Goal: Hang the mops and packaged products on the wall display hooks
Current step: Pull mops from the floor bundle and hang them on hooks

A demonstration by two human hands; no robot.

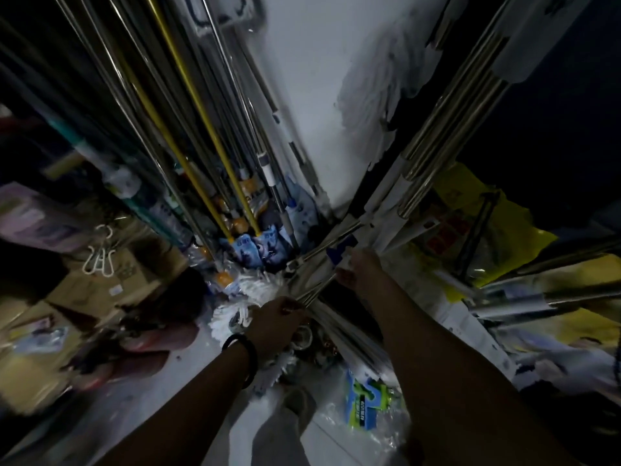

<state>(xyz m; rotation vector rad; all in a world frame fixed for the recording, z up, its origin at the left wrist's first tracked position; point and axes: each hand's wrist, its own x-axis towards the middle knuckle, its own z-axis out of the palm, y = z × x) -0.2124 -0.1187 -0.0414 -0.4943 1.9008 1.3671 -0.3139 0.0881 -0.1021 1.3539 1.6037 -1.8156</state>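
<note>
1. Fingers (pixel 292 306) of the left hand (pixel 274 322) were curled tightly around the lower end of a bundle of shiny silver metal mop poles (pixel 319 280), close to the floor.
2. Higher on the same bundle, the right hand (pixel 361 269) was wrapped around the poles beside a blue and white paper label (pixel 339 252).
3. That bundle slanted upward to the right, towards more chrome poles (pixel 447 126) leaning against the white wall (pixel 309 79).
4. Just left of the left hand lay white string mop heads (pixel 235 317); a black wristband (pixel 243 348) circled the left wrist.
5. Yellow-handled mops (pixel 201 129) with blue packaging stood among many upright poles at the left.
6. On the pale floor near the right forearm sat a green and blue packaged product (pixel 364 403); brown cardboard boxes (pixel 111 284) were stacked further left.
</note>
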